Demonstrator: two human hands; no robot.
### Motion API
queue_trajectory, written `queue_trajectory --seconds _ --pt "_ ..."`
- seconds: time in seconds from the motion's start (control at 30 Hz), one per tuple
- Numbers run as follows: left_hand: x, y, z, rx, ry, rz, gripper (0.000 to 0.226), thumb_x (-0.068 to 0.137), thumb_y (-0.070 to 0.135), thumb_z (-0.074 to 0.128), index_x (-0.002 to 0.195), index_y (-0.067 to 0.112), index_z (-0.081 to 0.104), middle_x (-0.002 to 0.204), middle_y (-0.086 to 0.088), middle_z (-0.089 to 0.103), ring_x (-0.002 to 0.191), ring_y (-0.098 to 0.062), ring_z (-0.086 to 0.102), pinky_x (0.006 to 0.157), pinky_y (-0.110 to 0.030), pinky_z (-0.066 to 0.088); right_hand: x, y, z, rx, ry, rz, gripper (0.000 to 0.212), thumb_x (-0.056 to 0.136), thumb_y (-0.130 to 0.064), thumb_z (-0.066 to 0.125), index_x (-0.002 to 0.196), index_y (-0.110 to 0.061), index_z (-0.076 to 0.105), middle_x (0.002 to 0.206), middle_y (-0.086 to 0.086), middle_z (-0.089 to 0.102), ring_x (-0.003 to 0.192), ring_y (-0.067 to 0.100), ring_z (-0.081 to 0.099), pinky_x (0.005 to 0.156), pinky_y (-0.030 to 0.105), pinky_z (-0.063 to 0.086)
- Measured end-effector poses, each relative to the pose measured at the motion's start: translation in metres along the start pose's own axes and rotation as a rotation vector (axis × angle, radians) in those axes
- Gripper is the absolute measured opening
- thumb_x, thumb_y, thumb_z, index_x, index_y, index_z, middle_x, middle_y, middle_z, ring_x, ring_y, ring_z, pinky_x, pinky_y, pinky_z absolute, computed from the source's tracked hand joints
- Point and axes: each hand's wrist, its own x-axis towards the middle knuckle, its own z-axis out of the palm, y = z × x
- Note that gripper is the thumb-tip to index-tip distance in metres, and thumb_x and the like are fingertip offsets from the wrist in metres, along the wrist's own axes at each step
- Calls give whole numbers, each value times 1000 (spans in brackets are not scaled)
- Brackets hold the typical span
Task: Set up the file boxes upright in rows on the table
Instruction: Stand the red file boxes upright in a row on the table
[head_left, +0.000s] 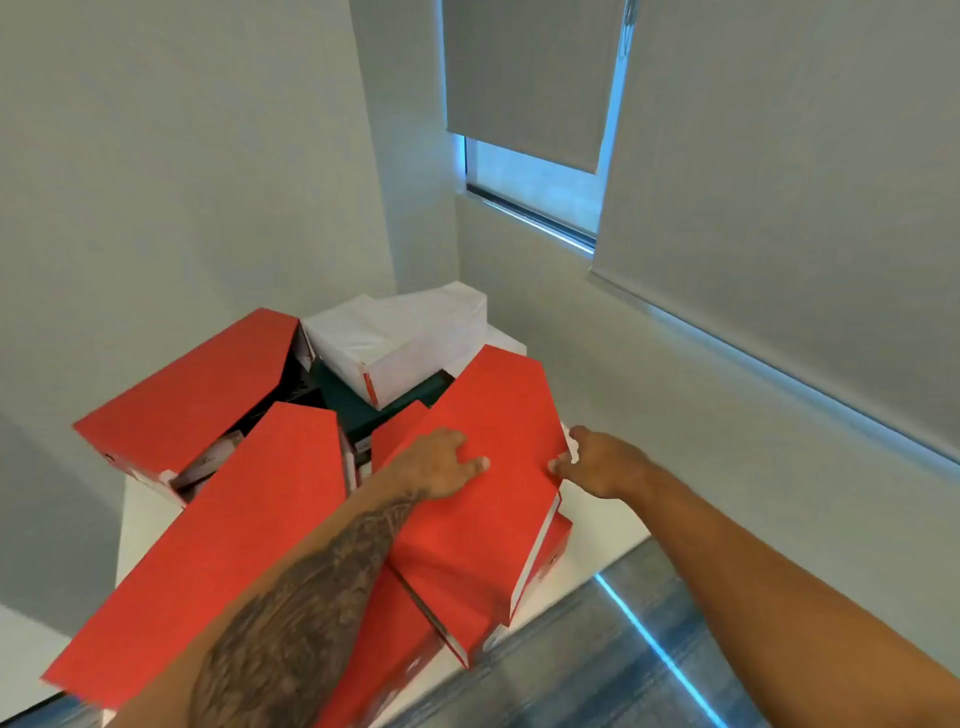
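**Spotter:** The red file box (478, 499) you're working on lies tilted across the heap at the right side of the table (145, 525). It is propped on another red box beneath it and is not standing yet.

**Coach:** So raise one end and swing it upright before you slide it anywhere. It looks like light card to me and may flex, so carry it by both long edges rather than by the face.

**Spotter:** Your left hand (441, 465) lies on the top face, fingers spread and nearly straight. It presses down and holds nothing. Its forearm reaches in over the front of the heap.

**Coach:** Your right hand (597, 462) is at the box's right edge, fingertips touching it and thumb raised. I can't tell whether the fingers have hooked the edge.

**Spotter:** Mind the neighbours. The long red box (234, 545) lies just beside your left forearm, and a third red box (192, 389) lies tilted further back.

**Coach:** Behind them sit white boxes (395, 332) and a dark green box (363, 410). I'd stand yours where white tabletop shows at the left.
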Motion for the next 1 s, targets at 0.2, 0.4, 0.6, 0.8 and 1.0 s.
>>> queue_trajectory --seconds 0.2,0.4,0.6,0.8,1.0 --pt "-6 10 22 96 -49 -101 87 90 71 44 158 21 23 167 -8 12 153 -36 8 122 -54 18 -9 -7 54 610 -84 202 59 96 -48 62 136 -5 54 120 7 68 100 25 66 80 35 53" --pt "-17 13 30 109 -15 -73 83 93 64 47 159 24 16 168 -5 4 153 -36 0 121 -57 18 -17 -22 88 1317 -225 245 32 97 -29 68 125 -15 62 112 7 75 99 25 73 76 41 62" --pt "-19 14 34 10 62 -10 81 93 70 37 159 26 20 168 -5 11 153 -34 8 122 -54 19 -16 -24 77 1563 -59 132 24 100 -13 61 122 -22 63 116 9 76 105 28 71 89 48 58" --pt "-14 46 24 -196 107 108 76 97 65 38 154 14 34 161 -6 33 147 -25 32 121 -39 25 -21 -25 19 1289 185 105 20 97 -13 60 116 -9 68 93 9 77 71 20 71 60 30 56" --pt "-1 67 31 -314 -49 136 83 88 74 41 152 22 39 156 -1 42 141 -22 44 116 -44 36 -30 -3 -38 973 319 76 13 99 -12 58 91 -18 66 94 9 75 76 25 70 74 39 58"
